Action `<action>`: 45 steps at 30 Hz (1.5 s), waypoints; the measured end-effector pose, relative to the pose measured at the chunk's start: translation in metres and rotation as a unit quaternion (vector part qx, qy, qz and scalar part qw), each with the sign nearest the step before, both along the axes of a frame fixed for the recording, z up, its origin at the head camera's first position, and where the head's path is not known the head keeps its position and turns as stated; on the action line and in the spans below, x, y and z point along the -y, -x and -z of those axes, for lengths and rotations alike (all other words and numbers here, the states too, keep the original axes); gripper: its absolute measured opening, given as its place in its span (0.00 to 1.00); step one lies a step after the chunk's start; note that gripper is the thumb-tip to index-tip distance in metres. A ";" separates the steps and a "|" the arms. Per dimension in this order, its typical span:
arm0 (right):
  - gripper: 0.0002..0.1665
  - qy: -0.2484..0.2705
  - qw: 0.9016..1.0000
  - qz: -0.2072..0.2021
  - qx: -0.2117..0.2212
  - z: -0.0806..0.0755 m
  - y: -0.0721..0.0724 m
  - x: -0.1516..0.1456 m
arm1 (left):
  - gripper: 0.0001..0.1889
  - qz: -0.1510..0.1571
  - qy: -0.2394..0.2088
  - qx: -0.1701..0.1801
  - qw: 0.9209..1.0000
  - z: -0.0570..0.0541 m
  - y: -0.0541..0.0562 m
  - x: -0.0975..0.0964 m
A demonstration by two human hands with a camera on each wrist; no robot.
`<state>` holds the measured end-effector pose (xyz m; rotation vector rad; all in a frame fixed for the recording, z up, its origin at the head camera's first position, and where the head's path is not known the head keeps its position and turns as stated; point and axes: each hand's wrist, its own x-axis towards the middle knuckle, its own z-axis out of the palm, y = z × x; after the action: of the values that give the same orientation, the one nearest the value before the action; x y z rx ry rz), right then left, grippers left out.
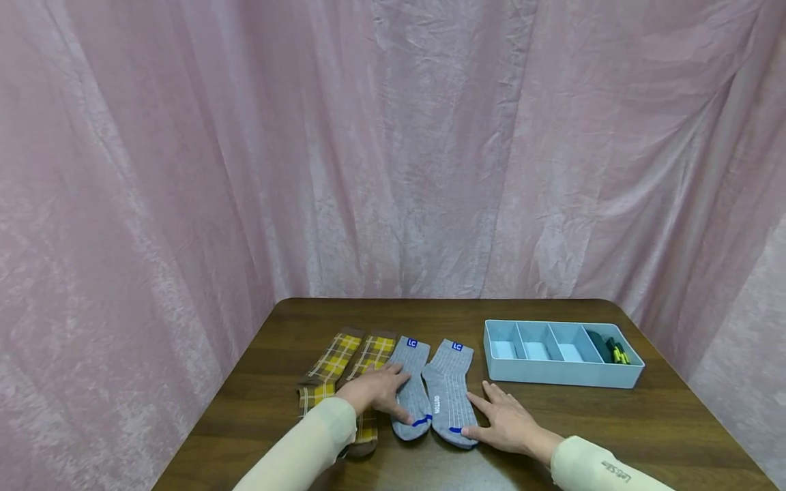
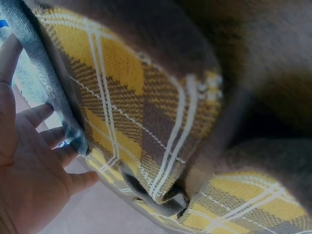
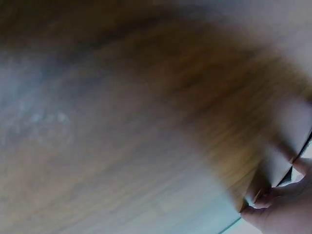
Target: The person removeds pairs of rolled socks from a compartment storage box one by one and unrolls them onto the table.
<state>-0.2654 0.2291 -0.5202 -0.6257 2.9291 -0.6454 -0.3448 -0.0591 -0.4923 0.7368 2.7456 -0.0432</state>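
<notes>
Head view gives us two light grey ribbed fabric socks side by side, both flat with blue-tagged cuffs pointing away and blue-lined toes toward us: the left grey sock and the right grey sock, their toe ends touching or nearly so. White lettering runs along the foot of the right one.

Our left hand lies over the outer side of the left grey sock, thumb near its toe, the fingers spread wide and fairly straight rather than curled round the fabric. The left wrist view agrees, showing us the fingers fanned apart beside the grey cloth. Our right hand is spread as well, its thumb and forefinger tips at the outer edge of the right grey sock; the right wrist view is too blurred for us to add more about those fingers.

Under and beside our left forearm we see two yellow-and-brown plaid socks, partly covered by the hand and the pale sleeve.

Beyond our right hand stands a light blue rectangular box with four compartments; the rightmost holds a dark green item and dark items with bright yellow-green patches. Everything rests on a brown wood-grain table before a pink velvety curtain.
</notes>
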 end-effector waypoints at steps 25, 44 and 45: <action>0.33 0.075 0.994 0.041 -0.065 -0.031 -0.002 -0.007 | 0.36 -0.033 -0.155 -0.034 0.987 -0.031 0.032 0.000; 0.38 0.045 0.965 0.218 -0.139 -0.097 0.041 -0.156 | 0.40 -0.025 -0.209 -0.062 0.976 -0.035 0.031 -0.105; 0.39 0.041 0.963 0.234 -0.125 -0.098 0.043 -0.165 | 0.41 -0.028 -0.216 -0.060 0.974 -0.034 0.031 -0.110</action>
<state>-0.3089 0.3937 -0.4219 -0.0047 3.3319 -0.7778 -0.3757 0.0504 -0.4586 0.7822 2.9236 0.5550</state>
